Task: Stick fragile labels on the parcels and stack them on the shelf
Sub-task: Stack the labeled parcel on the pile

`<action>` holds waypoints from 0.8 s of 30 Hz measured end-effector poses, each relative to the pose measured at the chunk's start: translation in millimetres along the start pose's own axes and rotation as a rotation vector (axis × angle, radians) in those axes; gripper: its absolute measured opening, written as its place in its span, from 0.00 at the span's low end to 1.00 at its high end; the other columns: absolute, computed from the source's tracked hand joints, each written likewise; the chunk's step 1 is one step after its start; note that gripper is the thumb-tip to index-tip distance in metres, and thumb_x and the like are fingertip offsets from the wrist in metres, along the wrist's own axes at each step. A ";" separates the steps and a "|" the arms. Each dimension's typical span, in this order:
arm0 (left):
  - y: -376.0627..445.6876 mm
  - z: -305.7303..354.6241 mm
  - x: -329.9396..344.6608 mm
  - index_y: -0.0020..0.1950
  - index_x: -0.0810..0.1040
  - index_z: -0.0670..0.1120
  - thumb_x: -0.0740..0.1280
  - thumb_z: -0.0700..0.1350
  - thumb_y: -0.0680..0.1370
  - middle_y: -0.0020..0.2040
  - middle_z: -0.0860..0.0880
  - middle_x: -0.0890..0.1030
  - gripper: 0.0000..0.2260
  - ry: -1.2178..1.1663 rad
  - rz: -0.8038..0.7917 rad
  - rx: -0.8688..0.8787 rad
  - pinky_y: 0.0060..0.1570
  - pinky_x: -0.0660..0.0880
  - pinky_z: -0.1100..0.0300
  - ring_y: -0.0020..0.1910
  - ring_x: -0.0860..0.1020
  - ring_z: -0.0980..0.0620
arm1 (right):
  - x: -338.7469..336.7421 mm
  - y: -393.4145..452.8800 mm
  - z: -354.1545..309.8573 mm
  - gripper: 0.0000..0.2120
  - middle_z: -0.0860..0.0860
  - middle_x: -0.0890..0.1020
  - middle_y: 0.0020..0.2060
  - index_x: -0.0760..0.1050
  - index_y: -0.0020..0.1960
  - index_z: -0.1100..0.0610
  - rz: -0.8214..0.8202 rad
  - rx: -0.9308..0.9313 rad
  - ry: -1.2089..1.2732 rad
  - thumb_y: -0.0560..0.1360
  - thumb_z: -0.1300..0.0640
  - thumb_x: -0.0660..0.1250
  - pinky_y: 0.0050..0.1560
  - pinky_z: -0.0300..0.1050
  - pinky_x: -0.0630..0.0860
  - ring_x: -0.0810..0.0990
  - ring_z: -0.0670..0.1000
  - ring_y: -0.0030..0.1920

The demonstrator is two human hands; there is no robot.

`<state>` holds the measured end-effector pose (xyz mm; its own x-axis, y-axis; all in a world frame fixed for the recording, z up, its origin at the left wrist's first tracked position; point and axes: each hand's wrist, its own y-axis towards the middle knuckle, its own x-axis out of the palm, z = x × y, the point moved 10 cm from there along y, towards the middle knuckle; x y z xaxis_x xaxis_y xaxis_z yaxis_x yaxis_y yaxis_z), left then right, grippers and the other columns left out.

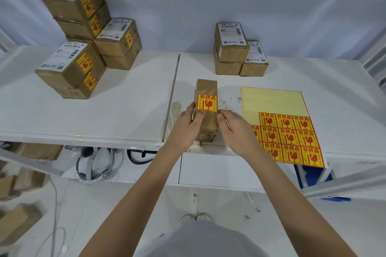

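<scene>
1. While the left hand [186,126] is wrapped round the near left side of a brown parcel [206,110], its thumb is pressed flat on the top face, right at the lower edge of the fragile label [207,102].
2. The right hand [235,129] is laid against the parcel's right side, fingers curled in and the thumb tip touching the carton just beside the label; the parcel is clamped between the two hands.
3. The parcel is seen resting on the white shelf [125,110] near its front edge, its long axis running straight away from the person towards the back wall.
4. The label is stuck on the upper face, its print reading upright from the person's side, arrow and glass pointing away.
5. Just to the right, a yellow label sheet [279,119] is laid flat, its near end overhanging the shelf edge; only the lower rows of stickers are left on it.
6. Further back, three unlabelled parcels [236,52] are stacked by the wall.
7. At the far left, labelled parcels [83,37] are piled in a stack.
</scene>
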<state>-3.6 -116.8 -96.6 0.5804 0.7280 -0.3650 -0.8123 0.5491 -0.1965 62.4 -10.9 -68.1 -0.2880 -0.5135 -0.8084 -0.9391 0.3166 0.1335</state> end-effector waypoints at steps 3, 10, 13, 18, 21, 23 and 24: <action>-1.5 4.6 -2.8 0.74 0.61 0.57 0.56 0.56 0.81 0.62 0.57 0.72 0.21 -0.092 0.019 0.008 0.55 0.67 0.66 0.58 0.71 0.60 | -1.3 1.1 2.3 0.14 0.54 0.79 0.48 0.73 0.58 0.59 0.018 0.013 0.097 0.82 0.55 0.52 0.45 0.51 0.74 0.76 0.53 0.48; 5.1 -11.3 -24.0 0.75 0.59 0.51 0.68 0.58 0.74 0.65 0.48 0.74 0.33 -0.253 0.095 -0.205 0.56 0.72 0.60 0.60 0.74 0.51 | 1.9 14.7 -1.9 0.13 0.52 0.77 0.41 0.73 0.51 0.60 -0.063 0.039 0.160 0.82 0.55 0.52 0.41 0.47 0.70 0.75 0.52 0.42; 13.3 -15.9 -31.9 0.73 0.61 0.46 0.69 0.60 0.71 0.63 0.46 0.75 0.36 -0.249 0.088 -0.301 0.46 0.73 0.61 0.55 0.76 0.50 | 1.5 29.9 -4.8 0.14 0.53 0.77 0.41 0.73 0.50 0.60 -0.109 0.044 0.106 0.82 0.54 0.52 0.40 0.45 0.67 0.75 0.54 0.43; 43.9 1.9 -53.4 0.71 0.61 0.43 0.72 0.57 0.70 0.50 0.49 0.77 0.37 -0.213 0.131 -0.271 0.35 0.72 0.62 0.42 0.76 0.55 | -12.1 76.8 -9.2 0.13 0.53 0.79 0.46 0.76 0.53 0.59 -0.079 0.017 -0.049 0.80 0.54 0.55 0.41 0.45 0.68 0.77 0.56 0.48; 63.0 12.9 -67.1 0.69 0.62 0.41 0.73 0.55 0.71 0.42 0.53 0.72 0.34 -0.179 0.161 -0.263 0.36 0.73 0.61 0.39 0.74 0.58 | -29.2 109.2 -9.6 0.12 0.54 0.81 0.49 0.76 0.55 0.58 0.000 0.015 -0.146 0.78 0.55 0.58 0.45 0.48 0.73 0.78 0.56 0.50; 73.8 19.8 -75.7 0.69 0.61 0.40 0.73 0.54 0.70 0.42 0.53 0.72 0.35 -0.152 0.169 -0.249 0.35 0.73 0.62 0.39 0.73 0.57 | -46.7 131.1 -12.8 0.12 0.57 0.80 0.51 0.76 0.55 0.61 0.093 0.009 -0.251 0.78 0.56 0.58 0.45 0.49 0.73 0.77 0.59 0.52; 78.7 22.3 -79.2 0.69 0.61 0.40 0.74 0.54 0.70 0.44 0.52 0.73 0.36 -0.140 0.166 -0.243 0.34 0.72 0.63 0.42 0.75 0.55 | -56.5 142.0 -15.1 0.13 0.59 0.78 0.52 0.75 0.55 0.62 0.145 0.007 -0.327 0.78 0.56 0.58 0.45 0.50 0.72 0.76 0.60 0.53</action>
<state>-112.2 -122.1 -62.8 0.4274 0.8581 -0.2844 -0.8766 0.3164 -0.3626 -57.5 51.0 5.2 -0.3415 -0.1810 -0.9223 -0.8915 0.3732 0.2569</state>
